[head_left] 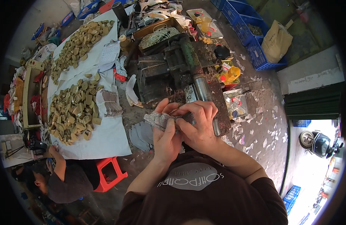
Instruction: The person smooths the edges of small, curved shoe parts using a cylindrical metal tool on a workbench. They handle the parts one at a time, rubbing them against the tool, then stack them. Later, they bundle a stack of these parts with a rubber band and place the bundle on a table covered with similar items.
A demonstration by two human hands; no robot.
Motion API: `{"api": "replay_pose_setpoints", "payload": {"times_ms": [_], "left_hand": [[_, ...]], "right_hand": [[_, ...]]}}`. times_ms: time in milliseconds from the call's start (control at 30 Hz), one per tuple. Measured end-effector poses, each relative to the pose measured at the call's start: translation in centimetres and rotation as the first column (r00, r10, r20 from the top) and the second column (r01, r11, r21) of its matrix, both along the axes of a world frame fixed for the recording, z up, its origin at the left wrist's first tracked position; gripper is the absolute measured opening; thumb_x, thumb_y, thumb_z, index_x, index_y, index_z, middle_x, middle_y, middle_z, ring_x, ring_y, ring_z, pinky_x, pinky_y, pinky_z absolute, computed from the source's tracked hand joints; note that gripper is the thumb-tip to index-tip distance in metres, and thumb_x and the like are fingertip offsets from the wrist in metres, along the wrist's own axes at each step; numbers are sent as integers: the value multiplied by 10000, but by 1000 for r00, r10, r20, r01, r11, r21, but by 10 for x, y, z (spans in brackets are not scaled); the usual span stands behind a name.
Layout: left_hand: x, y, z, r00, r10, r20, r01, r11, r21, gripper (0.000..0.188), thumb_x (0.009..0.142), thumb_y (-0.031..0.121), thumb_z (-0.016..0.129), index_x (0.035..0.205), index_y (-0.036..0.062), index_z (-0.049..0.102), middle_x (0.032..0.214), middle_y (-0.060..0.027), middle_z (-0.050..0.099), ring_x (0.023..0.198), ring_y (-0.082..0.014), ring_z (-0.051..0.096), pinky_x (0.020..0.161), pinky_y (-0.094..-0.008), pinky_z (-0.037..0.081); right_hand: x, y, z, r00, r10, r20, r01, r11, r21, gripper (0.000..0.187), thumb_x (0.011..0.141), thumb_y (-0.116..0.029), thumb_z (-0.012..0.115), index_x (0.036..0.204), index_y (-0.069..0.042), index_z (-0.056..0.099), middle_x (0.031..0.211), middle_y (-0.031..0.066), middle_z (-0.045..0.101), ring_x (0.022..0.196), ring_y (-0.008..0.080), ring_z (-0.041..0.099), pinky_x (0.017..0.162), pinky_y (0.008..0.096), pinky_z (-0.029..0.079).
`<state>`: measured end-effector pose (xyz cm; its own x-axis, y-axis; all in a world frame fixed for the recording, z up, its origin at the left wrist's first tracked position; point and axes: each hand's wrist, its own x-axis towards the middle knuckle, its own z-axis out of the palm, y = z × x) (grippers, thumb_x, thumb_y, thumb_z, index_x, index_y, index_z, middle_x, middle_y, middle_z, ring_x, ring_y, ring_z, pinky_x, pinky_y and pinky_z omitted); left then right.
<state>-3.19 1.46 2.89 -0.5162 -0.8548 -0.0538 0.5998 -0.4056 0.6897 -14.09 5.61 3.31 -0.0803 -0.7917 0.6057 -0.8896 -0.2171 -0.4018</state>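
Note:
A grey, speckled piece of cloth-like material (157,119) is held up in front of my chest. My left hand (166,140) grips it, thumb on the near side and fingers behind. My right hand (200,129) has its fingertips pinched at the right end of the same piece; what exactly lies between them is hidden. Just beyond my hands stands a dark, worn metal machine (158,77) with a shiny steel cylinder (202,89). To the left of my hands lies a stack of similar grey pieces (111,103) at the edge of a white sheet (105,144).
Two heaps of olive-tan blocks (73,112) cover much of the sheet. A co-worker (70,180) sits at the lower left, near a red stool (109,174). Blue crates (255,56) stand at the far right. Paper scraps litter the floor (263,112).

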Motion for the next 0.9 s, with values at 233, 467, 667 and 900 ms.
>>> {"api": "replay_pose_setpoints", "payload": {"times_ms": [233,467,667,900], "left_hand": [[-1,-3,-12,888,2,460,49,994,-98,203,972,183,423,1085,42,516,947,-9,514,890,-85,445,801,-237,364],[12,-15,-34,590,85,803,362,861,-358,180,887,39,471,1061,35,517,974,-79,501,926,-197,493,823,-287,394],[-23,11,-25,528,189,828,582,629,-515,397,793,-61,490,1181,17,461,1195,-191,411,1150,-372,420,965,-389,361],[3,-1,-36,579,192,792,409,772,-486,342,763,-104,491,1063,49,551,1163,-138,448,1123,-321,454,953,-369,372]], "right_hand": [[-52,8,11,888,50,458,-97,992,80,179,691,-8,643,838,-74,565,898,81,565,844,250,518,813,393,353],[-154,25,21,905,-173,389,-88,818,569,76,813,-31,555,888,-28,543,744,132,608,731,310,596,675,387,452],[-133,22,-14,951,-59,304,-155,759,632,70,798,-89,575,856,-56,551,759,132,609,782,303,590,746,383,416],[-120,23,-29,864,-214,455,4,908,419,288,739,-14,667,1018,-13,595,848,96,608,763,179,582,699,289,470]]}}
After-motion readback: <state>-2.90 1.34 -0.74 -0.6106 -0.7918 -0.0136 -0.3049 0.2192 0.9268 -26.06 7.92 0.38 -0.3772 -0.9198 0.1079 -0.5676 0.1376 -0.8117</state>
